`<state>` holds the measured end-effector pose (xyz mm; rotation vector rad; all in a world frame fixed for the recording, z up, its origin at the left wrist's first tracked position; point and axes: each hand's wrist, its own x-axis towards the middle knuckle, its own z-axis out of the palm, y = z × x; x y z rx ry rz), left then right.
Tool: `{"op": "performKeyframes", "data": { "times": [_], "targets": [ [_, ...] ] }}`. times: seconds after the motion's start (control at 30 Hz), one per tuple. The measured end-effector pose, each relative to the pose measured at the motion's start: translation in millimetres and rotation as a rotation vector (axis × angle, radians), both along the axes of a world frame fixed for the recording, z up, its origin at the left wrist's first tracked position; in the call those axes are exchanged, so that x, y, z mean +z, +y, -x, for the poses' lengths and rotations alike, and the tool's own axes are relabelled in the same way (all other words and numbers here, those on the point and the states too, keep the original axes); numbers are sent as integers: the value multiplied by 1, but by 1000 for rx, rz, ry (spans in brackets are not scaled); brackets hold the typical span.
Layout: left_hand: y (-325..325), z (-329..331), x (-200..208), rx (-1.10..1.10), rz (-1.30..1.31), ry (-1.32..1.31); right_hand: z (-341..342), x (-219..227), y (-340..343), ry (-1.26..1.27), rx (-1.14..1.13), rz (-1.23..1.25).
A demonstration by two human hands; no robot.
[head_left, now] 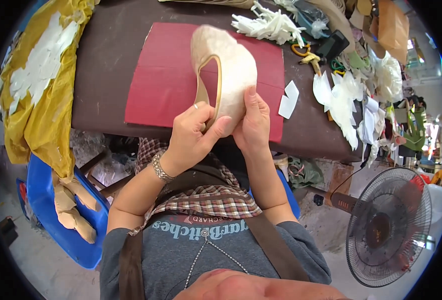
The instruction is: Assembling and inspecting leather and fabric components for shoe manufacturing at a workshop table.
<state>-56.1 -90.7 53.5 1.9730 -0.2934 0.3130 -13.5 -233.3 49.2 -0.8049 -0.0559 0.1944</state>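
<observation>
A cream shoe upper (238, 67) with a yellowish edge around its opening stands raised over the red board on the table. My left hand (193, 130) is closed on its lower left end, thumb laid across the outside and some fingers inside the opening. My right hand (253, 117) grips the lower right side, its thumb pressed flat on the outer face and the other fingers behind. The red board (158, 65) lies under the piece, its surface creased. To the right of the board is a small white cut piece (289, 99).
White strips (268, 24) are heaped at the back, beside scissors (301, 50). More white pieces (343, 100) lie at the right edge. A yellow cloth (36, 120) with white scraps hangs at left, above a blue chair (56, 225) holding tan pieces (71, 207). A fan (388, 227) stands right.
</observation>
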Motion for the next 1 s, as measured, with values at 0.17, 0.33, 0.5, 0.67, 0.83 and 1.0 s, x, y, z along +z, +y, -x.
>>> {"op": "performKeyframes", "data": {
  "times": [0.17,0.33,0.5,0.67,0.83,1.0],
  "targets": [
    [-13,12,-16,42,496,172,7,-8,6,-40,-23,220],
    [-7,12,-13,122,426,189,-1,-17,9,-98,-48,204],
    [4,9,-3,60,491,256,1,6,0,199,195,58],
    [10,-6,10,198,853,109,27,7,32,-285,105,239],
    [20,-11,16,257,814,81,24,17,38,-370,190,333],
    [21,-1,23,316,835,20,18,20,26,-303,377,221]
  ]
}}
